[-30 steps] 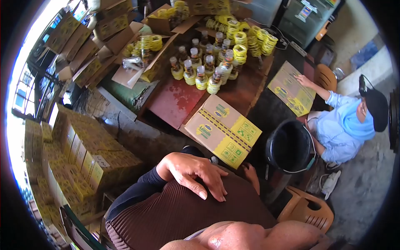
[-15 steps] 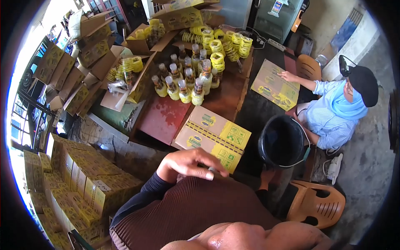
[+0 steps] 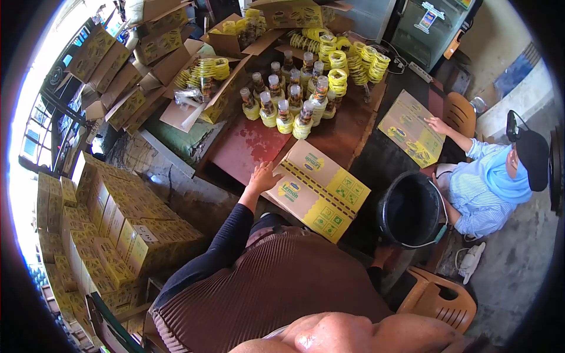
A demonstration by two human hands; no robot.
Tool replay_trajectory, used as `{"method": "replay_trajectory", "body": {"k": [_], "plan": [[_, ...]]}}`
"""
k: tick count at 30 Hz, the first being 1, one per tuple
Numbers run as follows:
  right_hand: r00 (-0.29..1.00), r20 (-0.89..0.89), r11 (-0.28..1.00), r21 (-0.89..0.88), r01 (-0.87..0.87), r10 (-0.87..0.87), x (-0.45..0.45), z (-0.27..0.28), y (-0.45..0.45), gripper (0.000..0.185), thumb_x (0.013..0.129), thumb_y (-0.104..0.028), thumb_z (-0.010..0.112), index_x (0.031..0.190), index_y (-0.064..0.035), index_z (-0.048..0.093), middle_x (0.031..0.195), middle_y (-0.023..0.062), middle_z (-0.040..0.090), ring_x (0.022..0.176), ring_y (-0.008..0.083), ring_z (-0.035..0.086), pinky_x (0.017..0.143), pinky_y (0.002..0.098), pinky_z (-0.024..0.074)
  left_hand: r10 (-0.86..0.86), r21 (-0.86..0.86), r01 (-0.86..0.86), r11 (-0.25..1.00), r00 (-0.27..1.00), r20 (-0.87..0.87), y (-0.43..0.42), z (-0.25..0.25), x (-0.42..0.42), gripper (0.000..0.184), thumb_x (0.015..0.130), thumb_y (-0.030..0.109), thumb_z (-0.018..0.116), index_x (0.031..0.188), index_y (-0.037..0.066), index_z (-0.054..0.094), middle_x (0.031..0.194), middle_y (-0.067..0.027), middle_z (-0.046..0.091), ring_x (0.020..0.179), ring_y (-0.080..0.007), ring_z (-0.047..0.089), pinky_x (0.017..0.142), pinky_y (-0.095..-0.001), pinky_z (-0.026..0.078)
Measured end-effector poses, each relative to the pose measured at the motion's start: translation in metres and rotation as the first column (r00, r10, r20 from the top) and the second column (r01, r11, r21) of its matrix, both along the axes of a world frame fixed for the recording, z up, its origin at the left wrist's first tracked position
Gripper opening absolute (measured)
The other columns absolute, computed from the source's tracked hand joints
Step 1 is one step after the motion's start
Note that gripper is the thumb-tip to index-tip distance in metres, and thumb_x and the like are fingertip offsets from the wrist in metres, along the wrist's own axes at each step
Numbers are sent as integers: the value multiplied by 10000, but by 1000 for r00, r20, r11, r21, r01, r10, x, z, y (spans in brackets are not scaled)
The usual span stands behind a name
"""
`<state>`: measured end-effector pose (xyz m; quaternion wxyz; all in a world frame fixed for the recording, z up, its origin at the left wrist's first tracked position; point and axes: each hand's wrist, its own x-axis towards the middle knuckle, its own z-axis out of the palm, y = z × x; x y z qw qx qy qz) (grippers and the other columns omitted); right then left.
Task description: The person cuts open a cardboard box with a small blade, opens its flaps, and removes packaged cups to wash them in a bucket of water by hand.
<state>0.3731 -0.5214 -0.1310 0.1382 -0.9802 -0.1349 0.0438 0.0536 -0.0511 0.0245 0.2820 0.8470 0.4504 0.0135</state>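
Note:
My left hand point(image 3: 263, 178) is stretched forward with fingers apart, at the left corner of a closed lemon-print carton point(image 3: 321, 191); it appears to touch the carton's edge and holds nothing. The carton lies flat on the table in front of my body, a dashed strip of tape running along its top. Beside the black bucket point(image 3: 412, 209), part of my right hand point(image 3: 385, 255) shows low at the bucket's near side, its fingers hidden. Past the carton stands a group of clear-capped bottles point(image 3: 284, 116) with yellow lower parts.
A co-worker point(image 3: 491, 170) sits at the right, one hand on another flat carton point(image 3: 412, 128). Yellow ring-shaped stacks point(image 3: 338, 79) stand behind the bottles. Open cartons point(image 3: 203, 112) crowd the far left, stacked closed cartons point(image 3: 141, 229) the near left. An orange chair point(image 3: 438, 300) is at lower right.
My left hand has moved from in front of my chest out to the carton's left corner, its arm extending. The whole view has shifted, so things appear farther right.

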Motion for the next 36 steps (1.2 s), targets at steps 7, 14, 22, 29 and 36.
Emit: {"method": "replay_trajectory", "body": {"k": [7, 14, 22, 29, 36], "plan": [[1000, -2, 987, 159, -16, 17, 13, -30, -19, 493, 815, -348, 672, 1184, -31, 590, 1194, 191, 614, 1107, 393, 557, 937, 463, 428, 11, -85, -19, 996, 995, -94, -1, -13, 5, 635, 804, 466, 642, 1209, -9, 525, 1211, -259, 558, 1133, -409, 532, 956, -481, 429], [990, -36, 973, 181, 141, -137, 13, -22, -2, 420, 832, -370, 645, 1092, -40, 644, 1164, 182, 628, 1089, 399, 566, 892, 478, 455, -10, -16, 9, 1000, 996, -91, 1, -15, 10, 569, 812, 436, 638, 1149, -18, 573, 1196, -276, 536, 1129, -425, 519, 957, -468, 430], [987, -146, 995, -78, 62, -73, 4, 9, 4, 392, 849, -369, 603, 1087, -58, 619, 1060, 194, 652, 980, 432, 592, 837, 520, 460, -38, 30, 40, 999, 996, -84, -4, 4, 14, 471, 818, 373, 650, 1073, -22, 623, 1121, -253, 554, 1042, -396, 545, 913, -465, 444], [987, -160, 999, 36, 21, -15, -6, 1, -14, 356, 799, -311, 692, 1045, -62, 624, 976, 160, 670, 908, 390, 627, 797, 487, 481, -104, 43, 104, 994, 994, -18, 5, 2, 10, 348, 789, 287, 664, 976, -7, 674, 1055, -229, 586, 1016, -370, 569, 886, -441, 467], [899, -420, 964, 266, -11, 126, -55, 136, 38, 220, 764, -152, 741, 921, -34, 642, 802, 80, 632, 762, 169, 605, 707, 313, 477, 31, -14, -30, 999, 991, 131, 0, 10, 5, 289, 764, 231, 669, 975, 35, 688, 1039, -223, 587, 960, -369, 606, 843, -440, 493]]}}
